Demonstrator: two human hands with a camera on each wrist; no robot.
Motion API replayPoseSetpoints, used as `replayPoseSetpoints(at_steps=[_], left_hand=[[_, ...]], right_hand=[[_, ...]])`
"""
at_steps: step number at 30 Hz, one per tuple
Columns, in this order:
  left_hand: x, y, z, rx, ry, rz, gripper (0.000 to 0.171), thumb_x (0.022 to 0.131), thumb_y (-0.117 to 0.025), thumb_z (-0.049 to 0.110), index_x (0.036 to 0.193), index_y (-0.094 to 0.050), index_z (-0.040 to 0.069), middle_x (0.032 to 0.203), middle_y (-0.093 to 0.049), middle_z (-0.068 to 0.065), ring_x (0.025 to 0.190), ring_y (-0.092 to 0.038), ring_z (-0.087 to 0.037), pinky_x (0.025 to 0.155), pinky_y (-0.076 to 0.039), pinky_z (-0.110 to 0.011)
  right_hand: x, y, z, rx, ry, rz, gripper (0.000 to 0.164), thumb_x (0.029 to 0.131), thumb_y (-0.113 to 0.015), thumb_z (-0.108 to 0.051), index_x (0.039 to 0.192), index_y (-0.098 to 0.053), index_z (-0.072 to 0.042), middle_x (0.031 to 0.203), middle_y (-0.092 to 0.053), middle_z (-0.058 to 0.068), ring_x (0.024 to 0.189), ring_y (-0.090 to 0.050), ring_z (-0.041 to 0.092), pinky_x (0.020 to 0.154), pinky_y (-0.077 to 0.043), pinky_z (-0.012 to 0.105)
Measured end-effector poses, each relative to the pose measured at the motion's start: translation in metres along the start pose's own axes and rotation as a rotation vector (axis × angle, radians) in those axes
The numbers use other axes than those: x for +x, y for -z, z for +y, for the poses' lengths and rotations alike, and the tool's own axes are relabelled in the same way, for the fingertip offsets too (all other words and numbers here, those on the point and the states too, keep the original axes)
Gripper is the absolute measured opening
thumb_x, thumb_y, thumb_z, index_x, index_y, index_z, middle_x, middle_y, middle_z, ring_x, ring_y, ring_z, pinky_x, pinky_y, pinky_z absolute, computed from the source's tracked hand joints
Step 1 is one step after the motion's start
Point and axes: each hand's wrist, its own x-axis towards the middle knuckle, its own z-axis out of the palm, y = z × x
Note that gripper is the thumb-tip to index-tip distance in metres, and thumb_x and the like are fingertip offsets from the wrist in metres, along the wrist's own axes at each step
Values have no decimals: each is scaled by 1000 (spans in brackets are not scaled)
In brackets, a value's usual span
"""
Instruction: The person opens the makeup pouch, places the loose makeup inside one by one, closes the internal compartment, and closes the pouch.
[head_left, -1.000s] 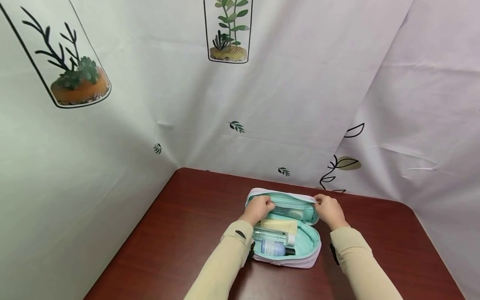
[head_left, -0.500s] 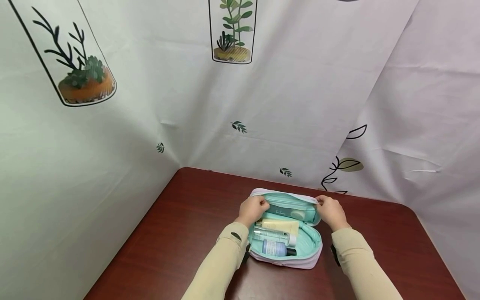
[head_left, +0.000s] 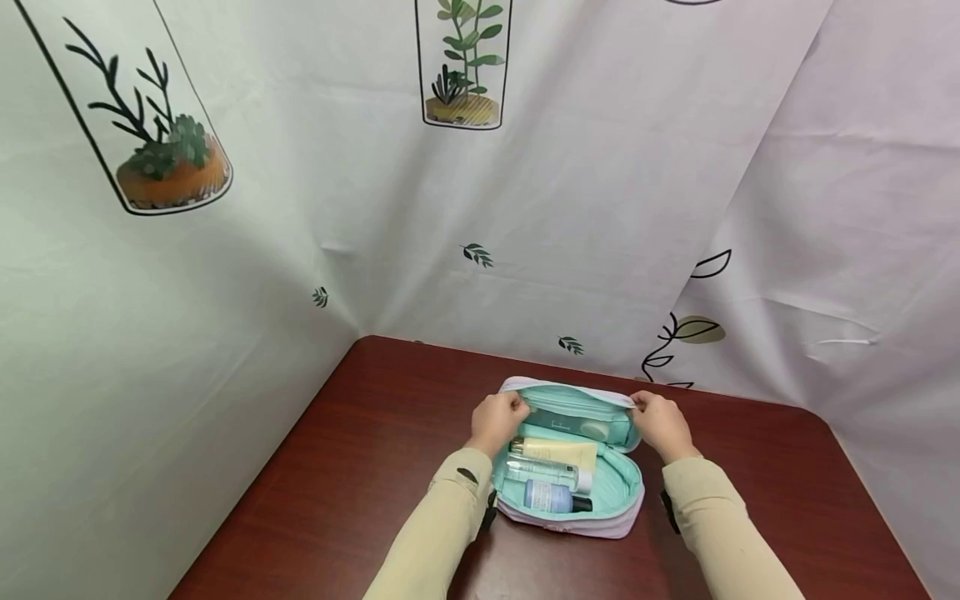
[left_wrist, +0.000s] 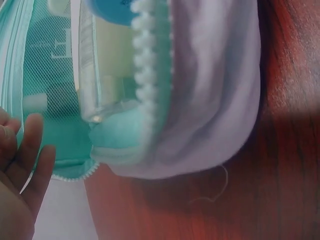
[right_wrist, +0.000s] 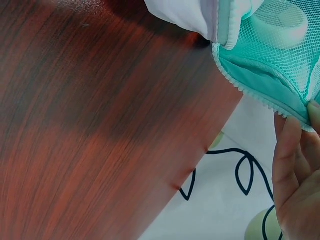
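A pink-lilac toiletry bag (head_left: 573, 527) with mint lining lies unzipped on the table, its lid tipped back. At the lid's left end, my left hand (head_left: 495, 421) pinches the zipper pull of the mesh pocket (left_wrist: 50, 75); the fingertips hide the pull itself. The right hand (head_left: 663, 425) holds the lid's right corner, thumb against the mint edge (right_wrist: 265, 100) in the right wrist view. Behind the mesh sit a pale round item (right_wrist: 282, 25) and something with printed lettering. A cream tube (head_left: 558, 452), a clear bottle (head_left: 543, 472) and a blue bottle (head_left: 547, 497) with black cap lie in the base.
The bag stands on a dark red-brown wooden table (head_left: 360, 467), near its far edge. A white printed cloth (head_left: 570, 208) hangs behind the table and along its left side.
My left hand has slid leftward along the lid's mesh pocket to its left end, uncovering more of the mesh and the cream tube's end. The right hand keeps its hold on the corner.
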Motion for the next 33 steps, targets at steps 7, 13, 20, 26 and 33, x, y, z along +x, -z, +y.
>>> replayPoseSetpoints(at_steps=[7, 13, 20, 26, 33], left_hand=[[3, -2, -6, 52, 21, 68, 35, 87, -56, 19, 57, -38, 19, 49, -25, 8, 44, -23, -6, 44, -20, -23], [6, 1, -9, 65, 56, 180, 38, 83, -58, 13, 54, -33, 18, 49, -21, 9, 44, -21, -7, 43, -18, -24], [9, 0, -9, 72, 111, 198, 37, 82, -58, 14, 54, -33, 18, 50, -22, 8, 45, -23, -8, 43, -19, -24], [10, -3, -9, 91, 121, 267, 37, 79, -59, 13, 53, -32, 17, 50, -18, 8, 46, -20, -9, 43, -19, -25], [12, 0, -7, -39, 217, 224, 36, 83, -57, 14, 56, -34, 16, 51, -21, 6, 46, -23, -10, 45, -20, -27]], right_hand=[[1, 1, 1, 1, -3, -2, 26, 89, -53, -7, 111, -61, 6, 99, -64, 20, 73, -58, 23, 61, -46, 38], [0, 0, 1, -1, -2, 4, 26, 89, -54, -8, 111, -61, 5, 99, -64, 20, 74, -58, 23, 62, -47, 38], [0, 0, 1, -2, -8, 6, 26, 89, -54, -8, 111, -61, 5, 99, -64, 20, 76, -59, 24, 63, -47, 39], [0, -1, 1, 7, -12, 0, 25, 89, -56, -8, 110, -61, 5, 99, -65, 20, 79, -60, 25, 65, -48, 40], [0, -1, 2, 8, -6, 2, 24, 89, -56, -8, 109, -62, 3, 99, -65, 19, 75, -59, 23, 63, -47, 39]])
